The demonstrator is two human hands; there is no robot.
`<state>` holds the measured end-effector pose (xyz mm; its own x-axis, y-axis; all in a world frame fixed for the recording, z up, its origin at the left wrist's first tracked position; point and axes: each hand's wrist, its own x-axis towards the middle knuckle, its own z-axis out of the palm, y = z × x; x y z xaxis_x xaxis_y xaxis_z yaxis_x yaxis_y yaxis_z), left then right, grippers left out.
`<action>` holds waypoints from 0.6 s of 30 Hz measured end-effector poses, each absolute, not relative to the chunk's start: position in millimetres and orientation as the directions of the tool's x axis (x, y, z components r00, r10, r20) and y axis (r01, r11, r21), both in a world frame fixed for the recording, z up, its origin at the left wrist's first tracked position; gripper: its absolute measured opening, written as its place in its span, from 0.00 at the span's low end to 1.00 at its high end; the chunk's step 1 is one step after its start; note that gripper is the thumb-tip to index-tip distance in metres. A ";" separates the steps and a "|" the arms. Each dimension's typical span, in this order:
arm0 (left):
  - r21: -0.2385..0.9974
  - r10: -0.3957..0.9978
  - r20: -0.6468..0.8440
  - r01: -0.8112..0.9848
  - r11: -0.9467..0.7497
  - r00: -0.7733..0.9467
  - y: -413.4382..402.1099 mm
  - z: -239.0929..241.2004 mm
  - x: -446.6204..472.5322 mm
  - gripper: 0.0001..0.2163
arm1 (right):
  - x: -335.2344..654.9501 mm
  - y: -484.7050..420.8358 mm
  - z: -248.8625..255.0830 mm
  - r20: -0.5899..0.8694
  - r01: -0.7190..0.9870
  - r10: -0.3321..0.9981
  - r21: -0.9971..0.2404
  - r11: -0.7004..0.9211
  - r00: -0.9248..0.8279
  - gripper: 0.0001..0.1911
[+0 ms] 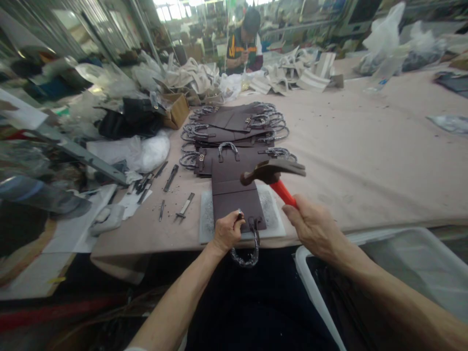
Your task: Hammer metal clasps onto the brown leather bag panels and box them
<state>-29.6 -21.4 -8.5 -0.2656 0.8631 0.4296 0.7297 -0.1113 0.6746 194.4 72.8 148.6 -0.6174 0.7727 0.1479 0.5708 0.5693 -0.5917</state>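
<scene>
My right hand (313, 223) grips the red handle of a claw hammer (272, 171), raised over the work with its head pointing left. In my left hand (228, 230), the fingers pinch a small metal punch (239, 215), mostly hidden by the fingers, upright on a dark brown leather bag panel (236, 180). The panel lies on a pale cutting board (275, 214) at the table's front edge. One plastic-wrapped handle (246, 264) of the panel hangs over the edge towards me; another handle (227, 145) lies at its far end.
Stacked brown bag panels (230, 119) with wrapped handles lie beyond the board. To the left are a divider-like tool (185, 207), several punches (171, 177) and a plastic bottle (40, 195). A white bin (305, 268) stands at lower right. Another person (244, 44) sits across the table (358, 146).
</scene>
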 end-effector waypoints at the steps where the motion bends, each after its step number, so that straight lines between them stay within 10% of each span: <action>1: 0.673 0.865 0.424 0.732 -0.103 -0.269 -21.3 -8.9 -29.8 0.06 | 194.3 67.3 153.3 0.189 0.575 0.716 -0.476 0.665 -0.672 0.17; 6: 0.654 0.868 0.421 0.751 -0.090 -0.263 -20.9 -10.0 -30.3 0.06 | 189.9 55.7 157.4 0.205 0.565 0.581 -0.134 0.814 -0.788 0.16; 18: 0.628 0.851 0.465 0.769 -0.124 -0.243 -21.8 -9.8 -29.8 0.07 | 190.7 49.3 170.9 0.461 0.551 0.624 -0.301 0.779 -0.631 0.19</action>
<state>-29.8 -21.8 -9.8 -0.2431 0.8512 0.4652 0.7686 -0.1235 0.6277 190.7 49.3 170.9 -0.6307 0.6241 0.4612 0.5506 0.7787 -0.3008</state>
